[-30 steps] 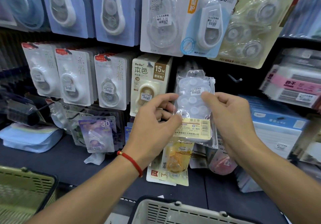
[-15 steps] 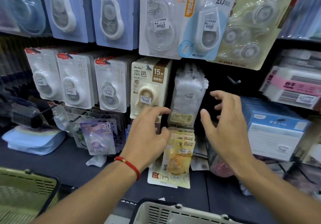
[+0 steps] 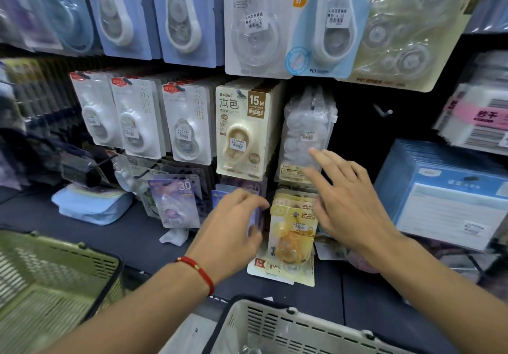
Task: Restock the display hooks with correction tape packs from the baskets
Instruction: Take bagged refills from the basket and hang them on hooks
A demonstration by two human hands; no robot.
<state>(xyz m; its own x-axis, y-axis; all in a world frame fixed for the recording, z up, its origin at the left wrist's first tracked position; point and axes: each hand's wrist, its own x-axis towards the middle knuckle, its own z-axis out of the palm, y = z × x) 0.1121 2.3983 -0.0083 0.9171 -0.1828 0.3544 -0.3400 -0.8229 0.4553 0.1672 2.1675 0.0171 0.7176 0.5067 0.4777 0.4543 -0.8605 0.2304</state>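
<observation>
I am standing in a stationery shop, at a retail display wall. Above my left hand (image 3: 233, 230) and right hand (image 3: 349, 202) hang rows of carded correction tape packs (image 3: 242, 133) on hooks, many bearing small printed price stickers (image 3: 253, 22) with barcodes. To the right of my right hand sit stacked blue boxes (image 3: 450, 197) with price labels. Below my wrists stand two plastic shopping baskets, an olive one (image 3: 55, 279) to the left and a pale one (image 3: 302, 326) nearer me.
</observation>
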